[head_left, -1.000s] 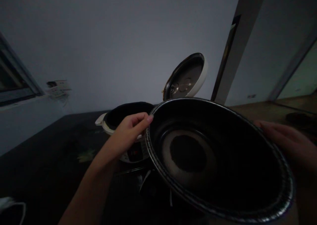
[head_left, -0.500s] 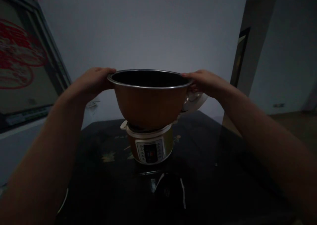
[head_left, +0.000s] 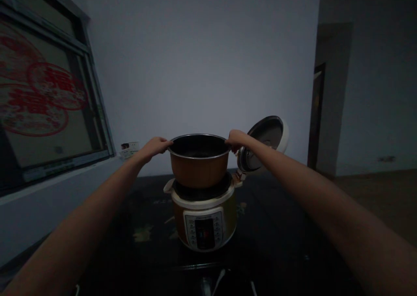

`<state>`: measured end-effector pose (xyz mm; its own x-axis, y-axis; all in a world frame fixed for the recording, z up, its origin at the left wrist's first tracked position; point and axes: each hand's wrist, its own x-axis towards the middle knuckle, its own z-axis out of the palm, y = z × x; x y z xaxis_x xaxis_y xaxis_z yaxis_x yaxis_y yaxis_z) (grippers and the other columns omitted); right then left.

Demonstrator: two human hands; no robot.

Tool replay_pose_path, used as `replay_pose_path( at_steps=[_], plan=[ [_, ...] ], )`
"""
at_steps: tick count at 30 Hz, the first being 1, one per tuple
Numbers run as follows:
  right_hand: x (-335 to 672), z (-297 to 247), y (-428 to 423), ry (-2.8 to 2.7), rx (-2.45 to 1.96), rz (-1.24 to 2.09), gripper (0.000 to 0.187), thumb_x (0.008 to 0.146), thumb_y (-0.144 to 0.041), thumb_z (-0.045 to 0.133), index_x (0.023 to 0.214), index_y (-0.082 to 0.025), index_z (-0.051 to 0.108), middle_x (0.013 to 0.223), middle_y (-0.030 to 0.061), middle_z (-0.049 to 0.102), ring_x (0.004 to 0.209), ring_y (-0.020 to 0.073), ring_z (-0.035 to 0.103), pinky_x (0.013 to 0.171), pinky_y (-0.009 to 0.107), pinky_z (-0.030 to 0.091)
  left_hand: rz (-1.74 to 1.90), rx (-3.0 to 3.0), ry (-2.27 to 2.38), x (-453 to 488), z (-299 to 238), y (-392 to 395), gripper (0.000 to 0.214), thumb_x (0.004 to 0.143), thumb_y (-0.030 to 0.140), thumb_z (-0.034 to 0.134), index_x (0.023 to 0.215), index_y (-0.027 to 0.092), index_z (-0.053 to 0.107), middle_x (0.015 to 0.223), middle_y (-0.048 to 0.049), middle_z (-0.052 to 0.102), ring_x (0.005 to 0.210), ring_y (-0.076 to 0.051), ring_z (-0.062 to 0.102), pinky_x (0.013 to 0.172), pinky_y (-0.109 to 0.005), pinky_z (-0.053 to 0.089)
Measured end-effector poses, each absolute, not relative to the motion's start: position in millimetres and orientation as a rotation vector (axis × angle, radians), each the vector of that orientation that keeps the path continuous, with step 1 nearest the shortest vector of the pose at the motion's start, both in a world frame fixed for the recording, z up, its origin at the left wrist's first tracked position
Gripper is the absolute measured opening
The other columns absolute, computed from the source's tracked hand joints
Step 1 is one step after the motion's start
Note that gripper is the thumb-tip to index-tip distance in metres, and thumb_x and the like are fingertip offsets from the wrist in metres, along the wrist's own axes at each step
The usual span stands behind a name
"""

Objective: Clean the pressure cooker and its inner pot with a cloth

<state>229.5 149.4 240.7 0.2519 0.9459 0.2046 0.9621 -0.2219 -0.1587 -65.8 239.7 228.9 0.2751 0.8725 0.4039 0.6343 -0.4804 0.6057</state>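
Between my hands hangs an inner pot [head_left: 199, 170], golden-brown outside and dark inside, with a shiny rim. My left hand [head_left: 158, 146] pinches the rim on the left. On the opposite side my right hand [head_left: 235, 139] grips the rim. Right below is the rice cooker [head_left: 203, 226], white and gold with a button panel on its front. The pot's base is at or just above the cooker's dark opening; whether they touch I cannot tell. The cooker's lid [head_left: 265, 139] stands raised at the right, partly behind my right hand and forearm.
The cooker stands on a dark, glossy table [head_left: 270, 226] against a pale wall [head_left: 202, 61]. A window [head_left: 55, 96] with red decorations is on the left. White power sockets [head_left: 129, 148] sit by the wall. Something dark with white strips [head_left: 220, 283] lies at the front edge.
Both hands have carried the pot away from me and down towards the cooker. The view has shifted, so the raised lid and the cooker's opening now show more fully.
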Motion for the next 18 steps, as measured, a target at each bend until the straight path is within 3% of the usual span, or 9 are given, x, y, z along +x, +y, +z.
replay_pose_path(
  at_steps=[4,14,18],
  plan=[
    [235.0,232.1,167.8,-1.769,-2.359,0.008,0.033,0.095,-0.043,0.058,0.097,-0.011,0.067,0.092,0.0052,0.071,0.081,0.0147,0.069,0.078,0.034,0.057,0.939,2.232,1.388,-59.9,214.0,249.9,0.026,0.072,0.041,0.052,0.058,0.018,0.055,0.052,0.0011,0.045,0.055,-0.014,0.042,0.059,-0.029,0.034],
    [240.9,213.3,184.3,-1.749,-2.356,0.086,0.040,0.092,-0.042,0.060,0.069,-0.011,0.069,0.061,0.0080,0.070,0.072,0.0178,0.072,0.070,0.026,0.055,0.771,2.285,1.505,-54.1,199.6,256.9,0.034,0.071,0.044,0.057,0.049,0.021,0.048,0.047,0.0015,0.041,0.050,-0.013,0.037,0.055,-0.030,0.027],
    [236.6,208.4,183.4,-1.735,-2.378,0.045,0.033,0.090,-0.036,0.064,0.068,-0.011,0.069,0.062,0.0076,0.071,0.075,0.0184,0.072,0.074,0.029,0.055,0.657,2.277,1.513,-53.7,194.7,257.6,0.034,0.068,0.044,0.060,0.047,0.020,0.048,0.044,0.0030,0.038,0.048,-0.012,0.033,0.053,-0.029,0.026]
  ],
)
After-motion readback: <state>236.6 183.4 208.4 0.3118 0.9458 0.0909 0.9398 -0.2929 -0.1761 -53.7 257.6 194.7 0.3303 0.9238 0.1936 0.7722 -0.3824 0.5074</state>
